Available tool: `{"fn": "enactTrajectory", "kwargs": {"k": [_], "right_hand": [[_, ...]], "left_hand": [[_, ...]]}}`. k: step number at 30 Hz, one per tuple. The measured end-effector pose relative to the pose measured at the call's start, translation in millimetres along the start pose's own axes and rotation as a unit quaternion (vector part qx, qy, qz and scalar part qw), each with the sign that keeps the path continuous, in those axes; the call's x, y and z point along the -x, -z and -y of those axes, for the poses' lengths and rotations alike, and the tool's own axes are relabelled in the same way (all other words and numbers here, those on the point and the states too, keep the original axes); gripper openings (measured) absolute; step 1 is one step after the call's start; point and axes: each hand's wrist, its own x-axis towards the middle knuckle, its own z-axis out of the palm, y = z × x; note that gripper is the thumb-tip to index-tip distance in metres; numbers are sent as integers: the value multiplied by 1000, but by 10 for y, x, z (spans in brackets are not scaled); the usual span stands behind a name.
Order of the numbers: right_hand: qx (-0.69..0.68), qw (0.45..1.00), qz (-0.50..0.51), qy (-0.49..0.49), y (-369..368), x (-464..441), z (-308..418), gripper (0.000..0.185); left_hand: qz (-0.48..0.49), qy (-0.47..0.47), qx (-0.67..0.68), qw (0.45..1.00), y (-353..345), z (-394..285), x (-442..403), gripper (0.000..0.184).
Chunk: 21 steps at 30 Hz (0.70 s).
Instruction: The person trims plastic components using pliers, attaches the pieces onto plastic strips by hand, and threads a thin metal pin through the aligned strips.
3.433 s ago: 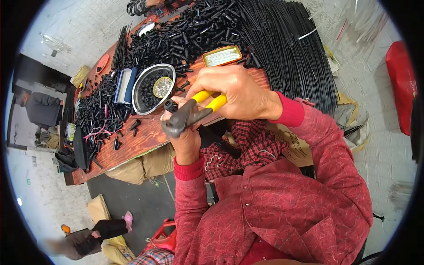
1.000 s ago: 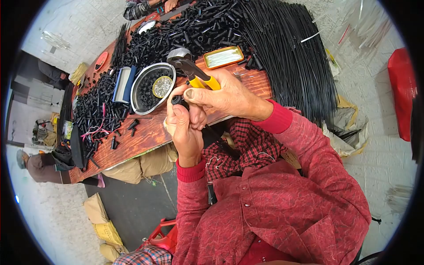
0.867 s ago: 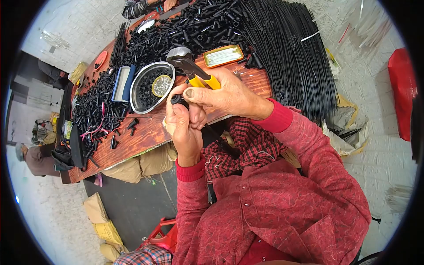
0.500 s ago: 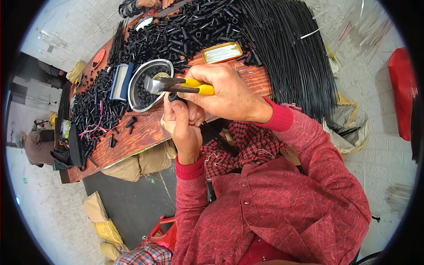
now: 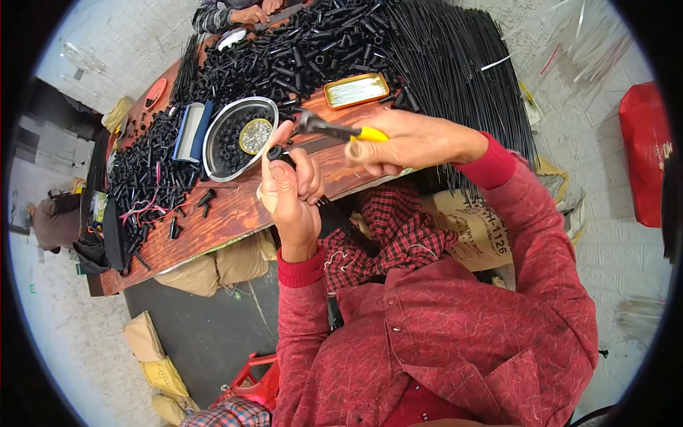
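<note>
My left hand [image 5: 290, 203] is closed around a small black tubular part [image 5: 275, 153], whose round end points up between thumb and fingers. A dark length hangs below the fist, probably part of the same piece. To the right, my right hand [image 5: 420, 142] grips pliers [image 5: 331, 128] with dark jaws and yellow handles. The jaws sit above and right of the black part, apart from it. Behind my left hand stands an oval metal bowl [image 5: 211, 160] of small black pieces, with a round tin [image 5: 244, 136] of tiny shiny bits inside.
Black tubular parts [image 5: 306, 53] are heaped across the wooden table [image 5: 206, 242]. Long black rods [image 5: 462, 78] lie at right. An orange-rimmed tray [image 5: 356, 90] and a blue-and-white box [image 5: 191, 132] stand nearby. Another person's hands [image 5: 252, 14] work at the far edge.
My right hand has drawn back to the right with the pliers, away from the black part. The left hand still holds that part. The round tin is now fully visible.
</note>
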Motion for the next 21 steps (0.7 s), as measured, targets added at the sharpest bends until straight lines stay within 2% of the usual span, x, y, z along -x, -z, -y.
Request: {"fn": "enactTrajectory", "kwargs": {"k": [2,4,6,7,13,17,21], "right_hand": [[73,997,24,1,-6,31,9,41],[70,997,34,-6,25,28,77,38],[107,989,89,53,65,-10,73,34],[118,988,93,46,69,-9,112,32],[47,993,95,57,18,-49,197,33],[47,992,104,43,40,-85,202,30],[103,989,103,14,46,-98,281,30]], "left_hand": [[-5,-3,3,1000,-26,7,0,51],[-8,0,6,1000,3,20,6,50],[-14,-1,12,1000,-2,19,12,49],[-11,-4,6,1000,-1,22,13,48],[-10,-2,9,1000,13,23,26,46],[-25,-3,-7,1000,9,5,34,43],[-63,-15,-63,996,-64,6,42,43]]}}
